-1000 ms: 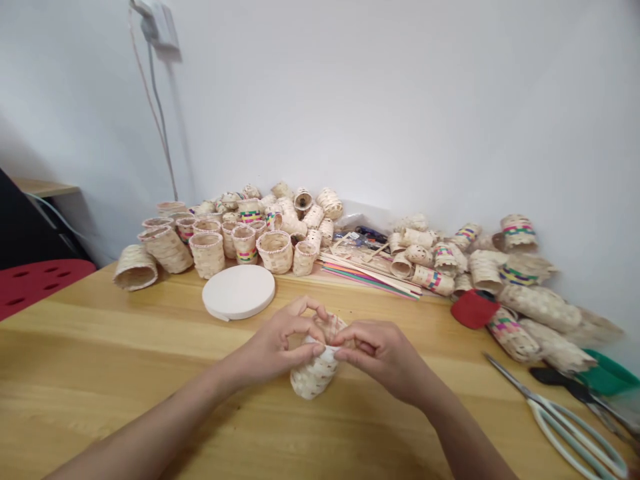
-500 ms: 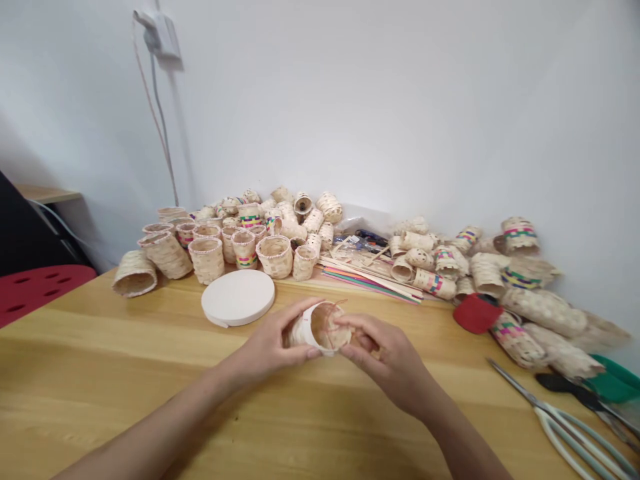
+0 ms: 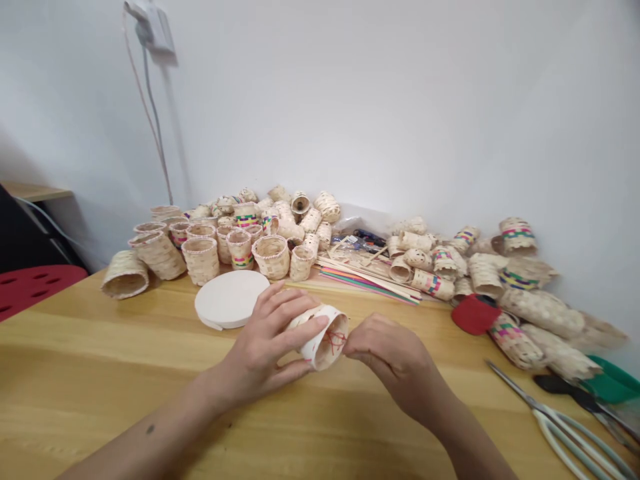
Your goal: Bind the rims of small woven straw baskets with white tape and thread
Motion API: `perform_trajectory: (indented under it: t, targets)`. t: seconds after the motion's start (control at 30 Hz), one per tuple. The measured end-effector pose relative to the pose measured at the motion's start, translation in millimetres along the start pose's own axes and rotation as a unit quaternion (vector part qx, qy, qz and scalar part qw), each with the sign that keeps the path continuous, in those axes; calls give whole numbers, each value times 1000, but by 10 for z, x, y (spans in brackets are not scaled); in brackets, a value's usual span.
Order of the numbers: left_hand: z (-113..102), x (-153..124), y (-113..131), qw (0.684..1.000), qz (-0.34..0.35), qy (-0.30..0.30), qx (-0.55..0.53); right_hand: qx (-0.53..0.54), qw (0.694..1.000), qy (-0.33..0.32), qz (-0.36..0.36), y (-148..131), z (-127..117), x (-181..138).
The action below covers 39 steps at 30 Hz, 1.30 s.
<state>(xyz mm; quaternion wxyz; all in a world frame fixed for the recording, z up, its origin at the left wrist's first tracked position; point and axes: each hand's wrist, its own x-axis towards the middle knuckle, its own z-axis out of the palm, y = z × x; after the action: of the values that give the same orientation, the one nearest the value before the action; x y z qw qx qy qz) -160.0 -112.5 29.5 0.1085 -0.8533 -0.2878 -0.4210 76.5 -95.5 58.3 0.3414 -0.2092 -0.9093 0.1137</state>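
A small woven basket (image 3: 320,340) lies tilted on its side in the air above the table, its open mouth facing right. White tape with red stitches runs round its rim, and red thread (image 3: 334,341) tangles inside the mouth. Wrapped round the basket's left side, my left hand (image 3: 273,340) grips it with the fingers over the top and the thumb below. My right hand (image 3: 390,353) is closed in a pinch just right of the rim, at the end of the red thread. Whether a needle is also in that pinch is hidden.
A white tape roll (image 3: 233,299) lies left of my hands. Behind it stand several finished baskets (image 3: 201,260). Colored strips (image 3: 367,285) lie at the back, with more woven pieces (image 3: 540,310) at right. Scissors (image 3: 545,413) rest at the front right, near a red object (image 3: 475,315).
My left hand has turned the basket and moved its fingers over the top. My right hand has come out of the mouth and closed into a pinch beside the rim.
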Motion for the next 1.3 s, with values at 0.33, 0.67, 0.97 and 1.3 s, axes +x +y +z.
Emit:
perform_trajectory:
  t: [0.33,0.67,0.97,1.3]
  targets:
    - [18,21,12,1000,20,7,6,-63,997,30,-16,11,23,0]
    - [16,4,23,1000,18,-1,2,-47,999,3,-9,29,31,-12]
    - [50,-30,10,978,-113,-84,-155,28,998,-39,26,-14,16,-2]
    - [175,-77,-17,792,-330,-145,-493,115,988,-72,76,-93,32,1]
